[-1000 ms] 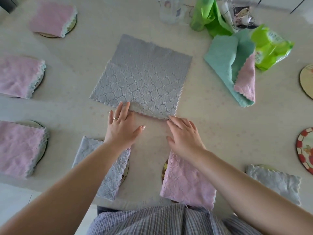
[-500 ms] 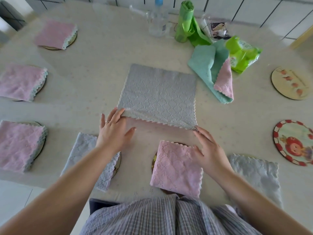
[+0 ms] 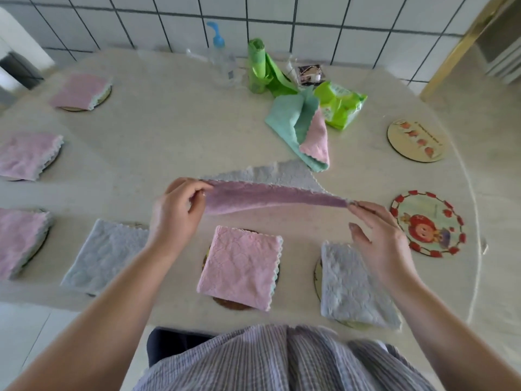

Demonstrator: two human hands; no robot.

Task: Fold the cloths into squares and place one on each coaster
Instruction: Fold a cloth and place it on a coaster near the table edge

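Fingers: my left hand (image 3: 176, 213) pinches the near left corner of the grey cloth (image 3: 270, 193) between thumb and curled fingers; my right hand (image 3: 377, 238) nips the near right corner with its fingertips (image 3: 359, 205), the other fingers loose and spread.
Cloth position: near edge lifted off the table (image 3: 169, 131) and stretched taut between my hands, lilac underside showing; far part lies flat on the table, its far right corner just beside the teal and pink cloth (image 3: 304, 131).
Step, as I judge it: first fold, near edge to go over onto the far edge.
Risk, right grip: thin hold at the very corner. A tug could slip it free and the edge would drop crooked.
Risk, alignment: if one hand travels further than the other, the edges miss and the square comes out skewed.
Risk, far part: nothing pins it. Dragging could slide it into the teal and pink cloth.
Risk, near cloths: my forearms pass above the folded pink cloth (image 3: 239, 266) and the folded grey cloth (image 3: 355, 286). A low wrist could shift them off their coasters.
Still bare: peach coaster (image 3: 415, 141) and doll coaster (image 3: 427, 222), far right.
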